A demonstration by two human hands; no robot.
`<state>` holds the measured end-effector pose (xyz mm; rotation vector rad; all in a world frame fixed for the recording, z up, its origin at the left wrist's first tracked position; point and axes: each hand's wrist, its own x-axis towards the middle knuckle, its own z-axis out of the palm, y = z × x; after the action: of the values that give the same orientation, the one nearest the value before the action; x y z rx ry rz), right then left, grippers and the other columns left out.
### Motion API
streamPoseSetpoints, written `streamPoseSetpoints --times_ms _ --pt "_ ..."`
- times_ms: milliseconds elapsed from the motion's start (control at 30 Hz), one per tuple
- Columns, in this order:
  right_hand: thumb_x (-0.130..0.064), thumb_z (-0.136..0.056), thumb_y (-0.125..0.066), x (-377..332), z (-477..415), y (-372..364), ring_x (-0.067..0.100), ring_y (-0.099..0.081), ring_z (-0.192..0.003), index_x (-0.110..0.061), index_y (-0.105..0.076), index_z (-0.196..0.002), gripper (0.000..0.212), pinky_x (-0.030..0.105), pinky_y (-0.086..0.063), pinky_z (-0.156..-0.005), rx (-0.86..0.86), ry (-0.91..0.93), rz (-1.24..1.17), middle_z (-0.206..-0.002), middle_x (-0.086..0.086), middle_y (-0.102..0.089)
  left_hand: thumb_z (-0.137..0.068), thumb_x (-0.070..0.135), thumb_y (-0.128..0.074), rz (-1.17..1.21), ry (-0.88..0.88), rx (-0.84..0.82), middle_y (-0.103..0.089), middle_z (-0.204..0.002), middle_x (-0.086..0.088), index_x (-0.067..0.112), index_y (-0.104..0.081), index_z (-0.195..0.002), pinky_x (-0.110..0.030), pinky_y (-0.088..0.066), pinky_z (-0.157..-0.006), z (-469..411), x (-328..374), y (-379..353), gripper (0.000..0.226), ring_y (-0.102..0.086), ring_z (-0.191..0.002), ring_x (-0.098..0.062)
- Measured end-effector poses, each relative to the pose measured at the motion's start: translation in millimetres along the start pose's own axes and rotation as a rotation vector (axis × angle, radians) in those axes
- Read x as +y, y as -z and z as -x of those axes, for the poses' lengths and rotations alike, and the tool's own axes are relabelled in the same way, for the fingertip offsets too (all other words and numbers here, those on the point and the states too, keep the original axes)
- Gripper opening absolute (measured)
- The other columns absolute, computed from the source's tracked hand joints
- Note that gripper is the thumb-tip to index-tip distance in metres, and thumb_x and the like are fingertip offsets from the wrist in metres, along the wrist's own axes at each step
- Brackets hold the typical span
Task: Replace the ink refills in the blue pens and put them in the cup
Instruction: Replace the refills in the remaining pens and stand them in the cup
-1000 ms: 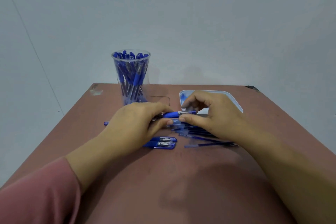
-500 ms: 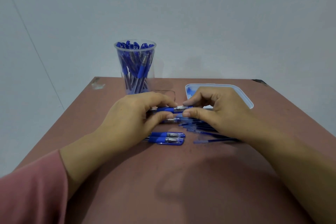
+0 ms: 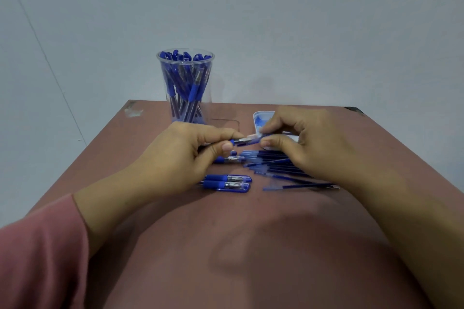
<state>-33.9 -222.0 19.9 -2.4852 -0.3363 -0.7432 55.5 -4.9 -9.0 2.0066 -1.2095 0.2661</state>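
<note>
Both hands hold one blue pen [image 3: 247,140] level above the brown table [image 3: 251,246]. My left hand [image 3: 175,158] grips its barrel end between thumb and fingers. My right hand [image 3: 308,143] pinches the clear tip end. Beneath them lies a heap of thin blue refills [image 3: 276,165] and another pen [image 3: 229,159]. Two capped blue pens [image 3: 226,182] lie side by side nearer to me. A clear cup [image 3: 185,85] packed with several blue pens stands at the back, left of centre.
A shallow white tray [image 3: 263,118] sits behind my right hand, mostly hidden by it. A single refill [image 3: 298,186] lies loose at the near edge of the heap. A grey wall rises behind the table's far edge.
The pen's two ends have come slightly apart between my hands, with a clear section now showing. The hands stay in the same place over the refills.
</note>
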Motion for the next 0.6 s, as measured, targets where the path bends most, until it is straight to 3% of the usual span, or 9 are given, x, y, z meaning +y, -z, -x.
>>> streamPoseSetpoints --times_ms 100,200,267,367,600 --pt "-0.031 -0.082 -0.074 7 1 11 -0.019 -0.057 -0.083 -0.034 -0.067 -0.083 0.008 0.011 -0.044 -0.072 -0.016 -0.075 0.031 -0.081 -0.044 -0.059 -0.087 0.041 -0.056 -0.033 0.04 0.06 -0.069 -0.093 0.029 0.045 -0.066 -0.111 -0.014 -0.048 -0.071 1 -5 3 0.027 -0.063 -0.082 0.008" --pt "-0.04 -0.08 -0.072 6 -1 7 -0.007 -0.06 -0.09 -0.039 -0.064 -0.081 0.008 0.018 -0.047 -0.082 -0.13 -0.079 0.009 -0.091 -0.029 -0.064 -0.088 0.048 -0.06 -0.177 0.039 0.063 -0.068 -0.096 0.027 0.044 -0.067 -0.112 -0.019 -0.049 -0.07 -1 -6 4 0.026 -0.06 -0.083 0.006" --pt "-0.041 -0.081 -0.07 8 -2 2 -0.005 -0.055 -0.093 -0.036 -0.065 -0.085 0.008 0.017 -0.043 -0.081 -0.239 -0.091 0.056 -0.087 -0.026 -0.064 -0.089 0.042 -0.063 -0.253 0.034 0.052 -0.068 -0.095 0.025 0.041 -0.068 -0.112 -0.016 -0.047 -0.068 -1 -6 6 0.024 -0.057 -0.077 0.008" --pt "-0.044 -0.081 -0.069 9 -1 -5 0.0 -0.05 -0.093 -0.032 -0.066 -0.088 0.014 0.02 -0.041 -0.081 -0.267 -0.066 0.129 -0.087 -0.02 -0.062 -0.088 0.032 -0.064 -0.317 0.018 -0.017 -0.07 -0.098 0.02 0.035 -0.069 -0.114 -0.016 -0.047 -0.071 -1 -5 11 0.027 -0.061 -0.08 0.003" --pt "-0.053 -0.081 -0.065 7 1 -24 0.005 -0.043 -0.087 -0.037 -0.071 -0.095 0.023 0.03 -0.043 -0.078 -0.339 -0.054 0.128 -0.082 -0.011 -0.054 -0.083 0.044 -0.055 -0.285 -0.007 -0.015 -0.072 -0.098 0.016 0.036 -0.07 -0.113 -0.035 -0.056 -0.072 -1 -11 16 0.034 -0.067 -0.084 -0.006"
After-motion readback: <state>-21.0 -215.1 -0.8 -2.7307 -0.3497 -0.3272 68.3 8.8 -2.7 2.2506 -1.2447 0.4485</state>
